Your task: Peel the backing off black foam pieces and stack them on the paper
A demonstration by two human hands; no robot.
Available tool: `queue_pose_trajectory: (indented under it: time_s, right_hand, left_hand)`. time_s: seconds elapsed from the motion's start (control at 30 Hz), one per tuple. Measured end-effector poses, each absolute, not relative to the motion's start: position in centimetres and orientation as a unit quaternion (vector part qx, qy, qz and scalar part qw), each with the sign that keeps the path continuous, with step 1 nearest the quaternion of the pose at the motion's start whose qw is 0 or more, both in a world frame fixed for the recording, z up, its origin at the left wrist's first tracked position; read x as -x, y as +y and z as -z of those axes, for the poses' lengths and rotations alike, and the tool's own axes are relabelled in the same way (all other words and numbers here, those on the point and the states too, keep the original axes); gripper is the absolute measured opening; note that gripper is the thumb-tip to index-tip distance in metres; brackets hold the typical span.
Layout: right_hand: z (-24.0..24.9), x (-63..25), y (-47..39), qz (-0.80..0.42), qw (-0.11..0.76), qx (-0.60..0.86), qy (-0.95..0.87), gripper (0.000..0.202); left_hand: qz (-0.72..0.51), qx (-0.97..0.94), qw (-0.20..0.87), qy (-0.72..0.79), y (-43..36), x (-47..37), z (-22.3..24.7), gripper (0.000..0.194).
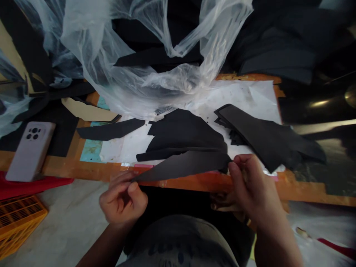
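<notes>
Stretched between my two hands is a long, curved black sheet piece (186,165), thin and flexible, held just above the table's front edge. My left hand (124,196) pinches its narrow left tip between thumb and finger. At the other end, my right hand (249,178) pinches the right tip. Directly behind lies a fanned pile of similar black pieces (189,129) on white paper (258,100). A second stack of black pieces (250,129) sits to the right, and a single black strip (111,129) lies to the left.
A large clear plastic bag (97,66) with black pieces inside spreads across the back. At the left are a phone (32,150), a beige-backed piece (86,110) and a yellow crate (22,222) on the floor. The orange-brown table edge (300,191) runs across the front.
</notes>
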State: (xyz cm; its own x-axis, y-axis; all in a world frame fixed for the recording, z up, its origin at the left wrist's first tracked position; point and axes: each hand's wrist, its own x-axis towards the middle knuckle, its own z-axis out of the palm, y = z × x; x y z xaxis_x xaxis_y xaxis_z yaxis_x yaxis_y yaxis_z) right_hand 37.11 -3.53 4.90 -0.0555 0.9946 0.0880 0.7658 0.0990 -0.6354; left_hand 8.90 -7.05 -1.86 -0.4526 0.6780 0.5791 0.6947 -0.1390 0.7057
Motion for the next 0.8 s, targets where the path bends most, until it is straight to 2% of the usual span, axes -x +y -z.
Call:
queue_pose_trajectory:
  time_s: [0.1,0.13,0.37,0.5,0.63,0.8]
  right_hand:
    - [-5.8,-37.3,-4.2,-0.235,0.243,0.613,-0.714,0.006]
    - [-6.0,-37.5,-4.5,-0.237,0.24,0.607,-0.72,0.006]
    - [-4.8,-38.0,-5.9,-0.215,0.29,0.575,-0.734,0.009]
    - [-4.6,-37.7,-6.2,-0.219,0.301,0.575,-0.728,0.008]
    - [-7.1,-38.3,-7.8,-0.256,0.306,0.572,-0.717,0.013]
    - [-7.4,-38.6,-8.5,-0.294,0.322,0.575,-0.692,0.014]
  left_hand:
    - [0.575,0.489,0.112,-0.646,-7.3,-9.7,1.0,0.018]
    - [0.573,0.48,0.113,-0.655,-7.4,-9.8,0.7,0.015]
    - [0.398,0.575,-0.106,-0.707,-7.6,-8.3,0.2,0.008]
    - [0.425,0.54,-0.094,-0.72,-7.6,-8.5,-0.5,0.014]
    - [0.498,0.51,-0.059,-0.699,-9.2,-8.5,-3.1,0.016]
    - [0.455,0.554,-0.119,-0.687,-9.9,-8.6,-3.8,0.014]
